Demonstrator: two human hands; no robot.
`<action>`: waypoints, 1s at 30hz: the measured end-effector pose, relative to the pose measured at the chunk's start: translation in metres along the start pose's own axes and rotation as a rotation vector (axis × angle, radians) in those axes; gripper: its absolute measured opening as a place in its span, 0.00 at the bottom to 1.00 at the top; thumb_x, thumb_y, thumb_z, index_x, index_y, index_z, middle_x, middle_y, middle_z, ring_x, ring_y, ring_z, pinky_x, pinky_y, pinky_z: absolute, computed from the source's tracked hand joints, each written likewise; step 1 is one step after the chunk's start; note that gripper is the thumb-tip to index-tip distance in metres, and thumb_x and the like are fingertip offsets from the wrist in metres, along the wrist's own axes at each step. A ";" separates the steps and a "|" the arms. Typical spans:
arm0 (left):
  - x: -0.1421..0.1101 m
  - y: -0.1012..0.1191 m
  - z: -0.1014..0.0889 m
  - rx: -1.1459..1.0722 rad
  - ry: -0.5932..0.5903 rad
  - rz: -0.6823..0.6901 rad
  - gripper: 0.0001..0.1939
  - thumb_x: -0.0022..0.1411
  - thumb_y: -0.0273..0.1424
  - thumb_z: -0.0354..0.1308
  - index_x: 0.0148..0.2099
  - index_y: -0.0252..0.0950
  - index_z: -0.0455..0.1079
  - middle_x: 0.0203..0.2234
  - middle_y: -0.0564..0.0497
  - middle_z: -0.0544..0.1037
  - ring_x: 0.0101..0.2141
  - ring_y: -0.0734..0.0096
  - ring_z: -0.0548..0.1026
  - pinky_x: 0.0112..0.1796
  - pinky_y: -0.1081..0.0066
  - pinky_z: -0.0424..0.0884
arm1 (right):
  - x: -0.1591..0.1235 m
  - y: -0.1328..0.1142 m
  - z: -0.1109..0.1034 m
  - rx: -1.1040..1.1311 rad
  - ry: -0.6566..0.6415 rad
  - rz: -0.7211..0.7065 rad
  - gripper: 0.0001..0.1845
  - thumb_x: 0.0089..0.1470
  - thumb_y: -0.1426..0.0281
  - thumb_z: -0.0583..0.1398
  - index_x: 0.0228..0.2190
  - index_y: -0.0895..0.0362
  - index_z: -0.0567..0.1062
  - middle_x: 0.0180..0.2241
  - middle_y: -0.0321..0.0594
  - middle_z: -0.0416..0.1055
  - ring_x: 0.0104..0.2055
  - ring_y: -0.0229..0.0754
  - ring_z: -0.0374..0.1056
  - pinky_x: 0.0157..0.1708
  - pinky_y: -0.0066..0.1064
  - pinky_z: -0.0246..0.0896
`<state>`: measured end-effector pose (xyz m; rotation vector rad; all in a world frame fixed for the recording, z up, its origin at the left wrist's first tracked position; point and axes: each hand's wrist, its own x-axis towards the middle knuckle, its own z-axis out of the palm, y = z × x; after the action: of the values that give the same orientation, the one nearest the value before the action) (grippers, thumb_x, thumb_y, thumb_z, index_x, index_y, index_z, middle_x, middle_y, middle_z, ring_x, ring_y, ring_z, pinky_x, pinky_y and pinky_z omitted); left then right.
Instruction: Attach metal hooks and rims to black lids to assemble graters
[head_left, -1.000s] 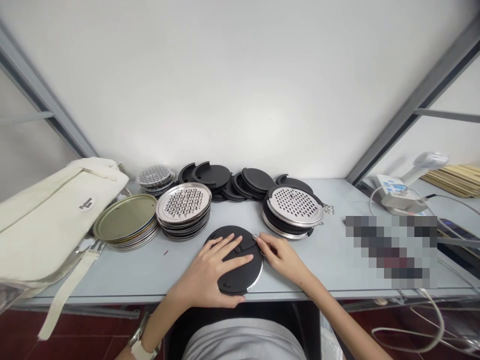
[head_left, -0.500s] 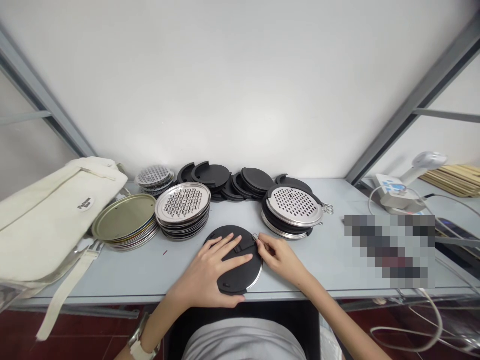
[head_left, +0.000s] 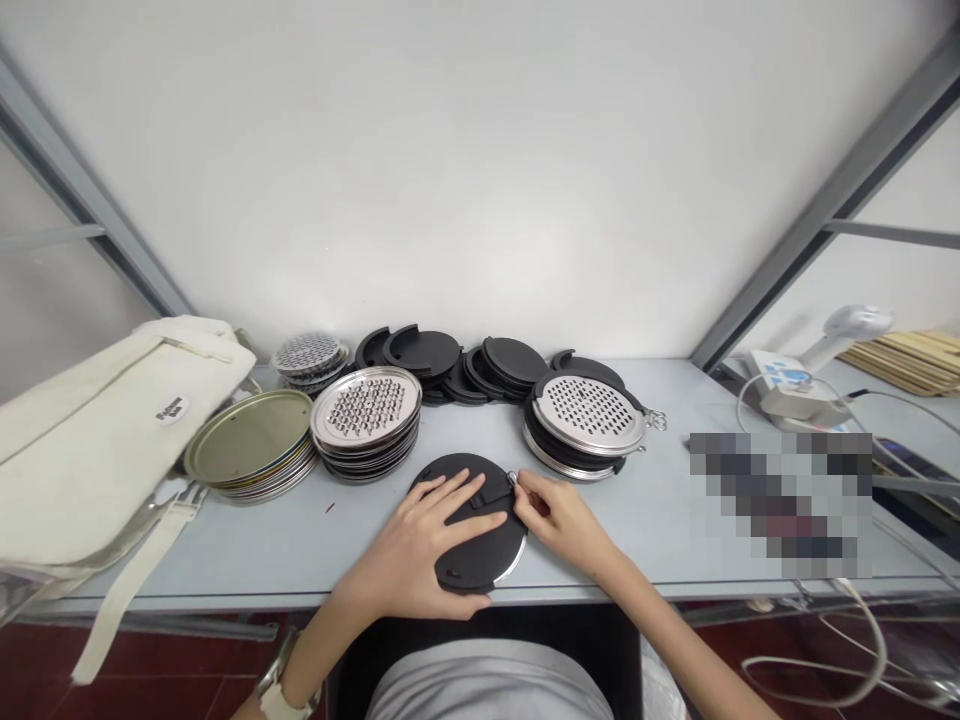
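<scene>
A round black plastic holder [head_left: 480,562] lies near the front edge of the table, with a silver metal rim showing at its lower right. My left hand [head_left: 420,545] rests flat across it, fingers spread and thumb along its near edge. At the holder's upper right edge, my right hand [head_left: 559,515] pinches a small metal wire loop [head_left: 512,478] between thumb and forefinger. Part of the loop is hidden by the fingertips. To the right behind stands a stack of round graters in black holders [head_left: 590,410], with wire loops sticking out on its right side.
Behind my left hand are a stack of round metal graters [head_left: 367,410], smaller grater discs [head_left: 307,352] and olive-topped discs [head_left: 247,435]. Black holders [head_left: 514,360] line the wall. A white bag [head_left: 97,430] lies left; a handheld scanner [head_left: 847,330] with cables stands right.
The wire loop has tipped slightly, and my right fingertips now cover more of it. My left hand stays spread on the black holder.
</scene>
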<state>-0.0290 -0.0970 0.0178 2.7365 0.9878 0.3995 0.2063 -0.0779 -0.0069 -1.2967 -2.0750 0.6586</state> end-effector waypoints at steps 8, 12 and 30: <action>0.000 0.000 0.000 -0.008 0.008 0.004 0.42 0.48 0.41 0.66 0.64 0.51 0.57 0.67 0.53 0.49 0.64 0.50 0.52 0.61 0.51 0.51 | -0.001 0.001 0.001 -0.038 0.011 -0.004 0.15 0.61 0.68 0.49 0.23 0.54 0.52 0.18 0.28 0.51 0.21 0.33 0.49 0.23 0.26 0.42; 0.000 0.000 0.000 0.005 -0.004 0.004 0.42 0.48 0.42 0.66 0.65 0.52 0.56 0.67 0.54 0.48 0.65 0.51 0.52 0.61 0.51 0.51 | 0.000 0.001 0.001 -0.045 0.021 -0.007 0.15 0.60 0.69 0.50 0.22 0.54 0.52 0.18 0.27 0.51 0.20 0.33 0.49 0.23 0.26 0.42; 0.000 -0.001 -0.005 0.025 -0.010 -0.005 0.41 0.50 0.40 0.65 0.65 0.53 0.55 0.67 0.55 0.50 0.65 0.49 0.51 0.60 0.50 0.51 | -0.002 0.002 0.003 0.003 0.078 0.021 0.14 0.65 0.66 0.47 0.26 0.53 0.57 0.20 0.29 0.56 0.21 0.36 0.54 0.25 0.28 0.47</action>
<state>-0.0317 -0.0954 0.0224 2.7552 1.0033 0.3746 0.2058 -0.0790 -0.0105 -1.3240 -1.9997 0.6105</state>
